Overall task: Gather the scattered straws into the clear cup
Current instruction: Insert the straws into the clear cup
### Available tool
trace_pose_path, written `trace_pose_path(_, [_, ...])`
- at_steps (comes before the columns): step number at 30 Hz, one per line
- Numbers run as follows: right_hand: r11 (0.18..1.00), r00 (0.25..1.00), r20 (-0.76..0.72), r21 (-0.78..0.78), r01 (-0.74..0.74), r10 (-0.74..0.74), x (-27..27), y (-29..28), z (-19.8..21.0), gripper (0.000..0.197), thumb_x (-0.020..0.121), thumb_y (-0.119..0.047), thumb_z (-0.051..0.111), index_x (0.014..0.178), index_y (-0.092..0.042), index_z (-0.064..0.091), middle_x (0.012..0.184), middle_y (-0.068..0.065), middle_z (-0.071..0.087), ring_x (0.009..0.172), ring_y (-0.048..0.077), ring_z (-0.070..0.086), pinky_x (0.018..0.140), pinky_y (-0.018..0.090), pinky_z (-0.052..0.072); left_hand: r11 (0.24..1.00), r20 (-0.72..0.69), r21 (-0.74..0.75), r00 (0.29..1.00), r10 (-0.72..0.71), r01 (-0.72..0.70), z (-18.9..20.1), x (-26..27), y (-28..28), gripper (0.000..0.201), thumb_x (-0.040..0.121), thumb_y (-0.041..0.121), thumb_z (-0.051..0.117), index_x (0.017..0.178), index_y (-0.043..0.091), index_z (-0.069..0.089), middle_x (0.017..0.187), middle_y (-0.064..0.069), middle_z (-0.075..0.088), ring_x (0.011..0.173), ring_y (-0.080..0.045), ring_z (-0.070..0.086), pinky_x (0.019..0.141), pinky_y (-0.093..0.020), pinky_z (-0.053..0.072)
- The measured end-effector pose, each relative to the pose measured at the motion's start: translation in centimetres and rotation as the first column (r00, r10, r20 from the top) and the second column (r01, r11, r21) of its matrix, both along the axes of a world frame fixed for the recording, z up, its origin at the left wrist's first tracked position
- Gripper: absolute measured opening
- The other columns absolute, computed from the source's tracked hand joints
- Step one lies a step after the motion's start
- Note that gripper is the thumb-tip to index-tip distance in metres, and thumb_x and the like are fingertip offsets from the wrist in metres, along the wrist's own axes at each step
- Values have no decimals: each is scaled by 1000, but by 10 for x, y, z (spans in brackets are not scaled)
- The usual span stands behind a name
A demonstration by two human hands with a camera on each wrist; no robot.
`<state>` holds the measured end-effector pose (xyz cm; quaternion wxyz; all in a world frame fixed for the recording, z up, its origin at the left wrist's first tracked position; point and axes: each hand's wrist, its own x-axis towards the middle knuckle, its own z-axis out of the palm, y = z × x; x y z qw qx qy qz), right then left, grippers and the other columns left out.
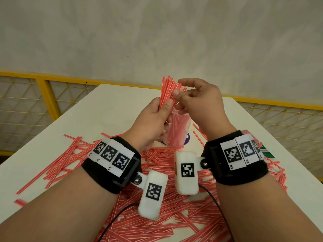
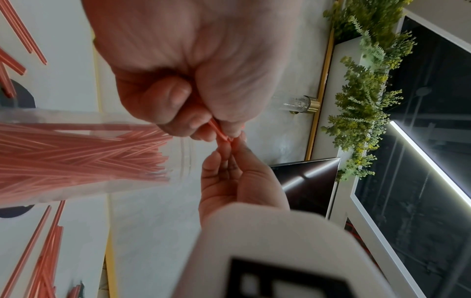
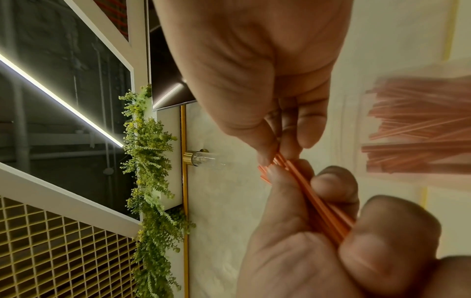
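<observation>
Fingers (image 1: 167,103) of the left hand (image 1: 153,123) pinch a bundle of straws (image 1: 170,89); right hand (image 1: 201,103) fingertips nip its upper part. Light, slippery, bendy straws seem best gripped mid-length over the clear cup (image 1: 176,131).

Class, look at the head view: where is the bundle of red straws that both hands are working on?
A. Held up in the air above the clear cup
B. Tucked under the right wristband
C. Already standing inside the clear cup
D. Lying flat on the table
A: the left hand grips the bundle of straws upright while the right hand pinches its upper part, above the clear cup.
</observation>
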<state>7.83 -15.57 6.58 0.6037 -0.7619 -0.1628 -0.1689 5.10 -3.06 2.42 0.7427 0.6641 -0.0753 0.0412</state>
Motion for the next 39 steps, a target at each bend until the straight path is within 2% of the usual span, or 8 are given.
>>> trace_pose_path(5, [994,999,-16,98,-38,40,-2,0,1,24,84,-7,72,106,-14,65,55,1,60,50,9,60,50,24,51,1000,33,-9,999,-23,23,-1,-1,2,24,101,39,44,104,17,50,68,1,48,42,-9,32,36,-15,25])
trace_pose_path(9, [992,999,-17,119,-44,46,-4,-1,3,25,84,-4,71,108,-11,65,58,6,58,49,8,58,50,25,52,1000,47,-20,999,-15,16,-1,-1,1,22,102,38,43,104,18,53,69,0,48,42,-9,33,35,-16,25])
trace_pose_path(13, [991,999,-24,131,-40,44,-4,-1,3,25,84,-4,71,108,-11,65,57,5,57,49,10,58,56,34,58,1000,62,-16,998,-3,4,-1,-1,2,23,102,37,43,106,17,54,67,1,51,41,-9,35,35,-16,26])
trace_pose_path(17, [985,997,-22,158,-65,69,-5,0,2,23,84,-6,71,105,-14,65,54,-1,60,49,9,58,52,25,52,1000,71,-8,997,0,0,0,-1,2,26,101,35,46,109,11,52,67,3,52,41,-8,35,35,-16,26])
trace_pose_path(23, [982,998,-22,182,-59,64,-4,-1,2,23,84,-2,70,104,-12,64,54,0,58,48,9,56,49,21,48,999,68,-32,998,-1,3,0,-2,0,20,101,39,46,101,21,54,68,2,53,42,-9,36,36,-16,26])
trace_pose_path(28, [983,997,-27,173,-64,69,-4,-2,3,25,85,-2,69,106,-14,65,59,5,57,50,9,57,52,26,53,999,69,-44,998,17,-14,1,-3,0,17,101,37,45,100,22,54,68,2,57,41,-8,37,36,-17,26])
trace_pose_path(33, [986,993,-33,127,-110,115,-5,-1,3,28,86,-9,71,110,-22,66,76,12,72,64,15,68,58,28,56,999,94,-29,995,30,-28,2,-3,1,19,100,36,49,105,18,54,69,0,56,40,-8,38,36,-16,27])
trace_pose_path(39, [980,990,-58,161,-118,128,-4,-2,3,24,84,-5,71,103,-20,70,74,14,71,55,13,63,57,25,53,1000,105,-11,994,25,-24,0,-4,0,17,101,38,45,100,23,54,67,4,60,39,-8,39,36,-16,28])
